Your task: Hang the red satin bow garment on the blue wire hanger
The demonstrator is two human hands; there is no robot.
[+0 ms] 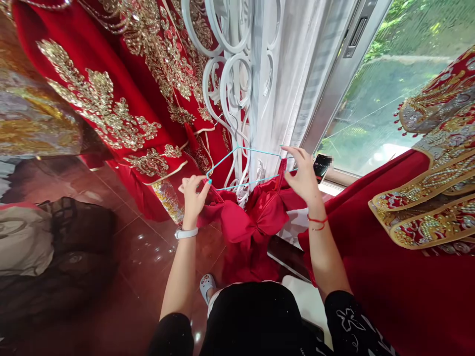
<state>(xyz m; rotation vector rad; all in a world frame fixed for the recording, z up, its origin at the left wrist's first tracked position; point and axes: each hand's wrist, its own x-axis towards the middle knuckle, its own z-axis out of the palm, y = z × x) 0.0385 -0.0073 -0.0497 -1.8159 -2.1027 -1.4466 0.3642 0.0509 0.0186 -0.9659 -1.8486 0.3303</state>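
Note:
A thin light-blue clothes hanger (222, 163) is held up in front of me, its metal hook pointing away. From it hangs a red dress (256, 217) with a gathered, bow-like bust. My left hand (193, 195) pinches the hanger's left end, where the left strap lies close to my fingers. At the other end, my right hand (303, 173) curls around the hanger, with finger and thumb on either side of the right red strap (282, 170). Part of the hanger's right corner is hidden behind that hand.
White scrolled metalwork (237, 79) stands straight ahead beside a window (371, 113). Red gowns with gold embroidery (100, 99) hang at left, a beaded red garment (426, 198) at right. A phone (322, 167) stands by the sill. Dark sheer fabric (81, 237) lies at left.

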